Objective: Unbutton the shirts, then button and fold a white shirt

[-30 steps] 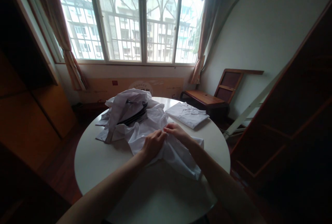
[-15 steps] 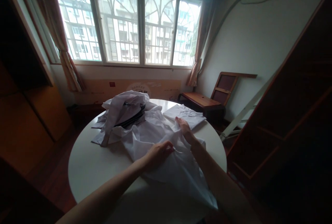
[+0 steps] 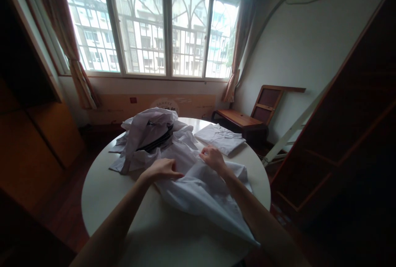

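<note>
A crumpled white shirt point(image 3: 198, 188) spreads over the round table, one corner hanging over the near right edge. My left hand point(image 3: 163, 170) is closed on the cloth at its left side, thumb toward the middle. Farther along the same garment, my right hand point(image 3: 213, 158) pinches a fold of it. Behind my left hand lies a heap of white clothes point(image 3: 142, 129) with dark layers showing inside. Beyond my right hand rests a folded white shirt point(image 3: 221, 138), flat on the table.
The white round table point(image 3: 105, 197) carries all the clothes. At the back right stand a low wooden bench point(image 3: 239, 118) and a wooden panel point(image 3: 267, 102). A white folding ladder point(image 3: 291, 139) leans by the right wall. A barred window point(image 3: 145, 32) is ahead.
My left hand has moved left and slightly away, and my right hand has come a little nearer and left. The white shirt between them has been pulled wider and its folds have shifted.
</note>
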Available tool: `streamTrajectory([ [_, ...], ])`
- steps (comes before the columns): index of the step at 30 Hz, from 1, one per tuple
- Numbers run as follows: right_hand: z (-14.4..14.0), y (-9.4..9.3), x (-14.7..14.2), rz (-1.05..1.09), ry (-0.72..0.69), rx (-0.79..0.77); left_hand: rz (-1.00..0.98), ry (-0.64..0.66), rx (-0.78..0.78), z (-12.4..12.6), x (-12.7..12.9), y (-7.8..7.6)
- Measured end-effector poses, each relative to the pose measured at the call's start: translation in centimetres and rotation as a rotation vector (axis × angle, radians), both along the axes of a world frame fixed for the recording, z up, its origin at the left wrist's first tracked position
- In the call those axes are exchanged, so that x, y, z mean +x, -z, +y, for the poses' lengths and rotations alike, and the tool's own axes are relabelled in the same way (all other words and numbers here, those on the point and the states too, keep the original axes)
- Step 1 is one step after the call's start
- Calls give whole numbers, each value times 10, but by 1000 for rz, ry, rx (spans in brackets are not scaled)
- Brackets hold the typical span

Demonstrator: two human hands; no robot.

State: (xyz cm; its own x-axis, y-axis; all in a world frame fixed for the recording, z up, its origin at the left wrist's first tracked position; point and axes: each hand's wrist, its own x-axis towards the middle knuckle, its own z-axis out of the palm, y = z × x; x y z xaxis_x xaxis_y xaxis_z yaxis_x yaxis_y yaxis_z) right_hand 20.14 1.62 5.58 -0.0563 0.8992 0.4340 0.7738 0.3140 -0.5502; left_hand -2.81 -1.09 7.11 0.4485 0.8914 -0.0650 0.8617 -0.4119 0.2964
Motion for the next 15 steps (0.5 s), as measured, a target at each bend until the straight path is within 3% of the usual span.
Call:
streamTrajectory([
  [4, 1, -6, 1, 279, 90, 174, -87, 209, -243, -11, 12, 0],
  [9, 6, -21, 27, 693, 389, 296, -155, 332, -498, -13, 14, 4],
  [12, 12, -19, 39, 816, 444, 288, -118, 349, -430, -15, 16, 5],
  [15, 19, -11, 43, 763, 288, 118, -69, 235, -231, -15, 16, 2],
])
